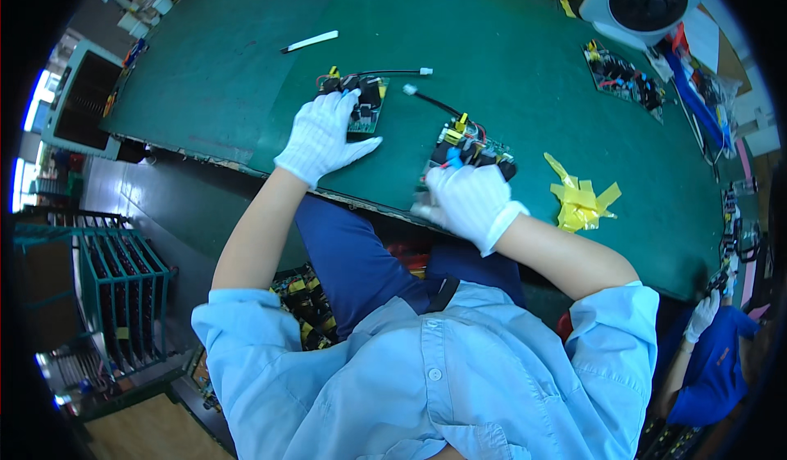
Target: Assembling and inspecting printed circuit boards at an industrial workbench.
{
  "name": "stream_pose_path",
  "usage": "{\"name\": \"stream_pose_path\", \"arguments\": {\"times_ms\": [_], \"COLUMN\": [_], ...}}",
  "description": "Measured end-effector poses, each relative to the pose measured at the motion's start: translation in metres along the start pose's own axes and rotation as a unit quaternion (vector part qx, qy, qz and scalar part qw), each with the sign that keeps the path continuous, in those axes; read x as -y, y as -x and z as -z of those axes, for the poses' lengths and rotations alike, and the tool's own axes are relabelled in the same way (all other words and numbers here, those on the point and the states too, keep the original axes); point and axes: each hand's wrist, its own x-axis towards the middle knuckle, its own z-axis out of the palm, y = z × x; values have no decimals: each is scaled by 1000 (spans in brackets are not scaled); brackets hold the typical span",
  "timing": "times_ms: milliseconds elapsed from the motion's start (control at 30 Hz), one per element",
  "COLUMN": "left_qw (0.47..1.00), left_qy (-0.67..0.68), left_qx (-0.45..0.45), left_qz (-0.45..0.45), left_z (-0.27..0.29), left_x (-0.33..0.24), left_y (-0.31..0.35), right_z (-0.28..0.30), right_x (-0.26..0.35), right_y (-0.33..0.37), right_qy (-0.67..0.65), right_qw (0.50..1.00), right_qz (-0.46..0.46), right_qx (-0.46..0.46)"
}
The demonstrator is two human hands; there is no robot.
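Both my hands wear white knit gloves. My left hand (321, 138) rests its fingers on the near left side of a circuit board (369, 109) lying on the bench. Its thumb sticks out to the right, away from the board. A black cable with a white plug (425, 71) runs right from that board. My right hand (473, 199) is closed over the near edge of a second circuit board (482, 142) with yellow, blue and black parts; its thumb is blurred. This board's dark cable ends in another white plug (410, 89). The gloves hide part of each board.
Crumpled yellow tape (580, 201) lies right of my right hand. Farther off are a white-sleeved cable (311, 41), a third circuit board (625, 81) and a fan-like white machine (643, 1). A rack (123, 288) stands at left; a co-worker in blue (713, 366) is at lower right.
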Motion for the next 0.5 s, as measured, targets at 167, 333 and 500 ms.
{"name": "stream_pose_path", "arguments": {"times_ms": [167,333,500], "left_qw": [999,944,941], "left_qy": [-5,308,300], "left_qx": [-29,-55,41], "left_qz": [-46,-102,-151], "left_z": [33,41,13], "left_x": [-8,-79,-145], "left_y": [21,-1,-31], "right_z": [4,20,-20], "right_x": [34,23,-17], "right_y": [26,66,102], "right_qy": [-219,-252,-273], "right_qw": [972,940,897], "right_qz": [-40,-203,-303], "right_qx": [80,-107,-168]}}
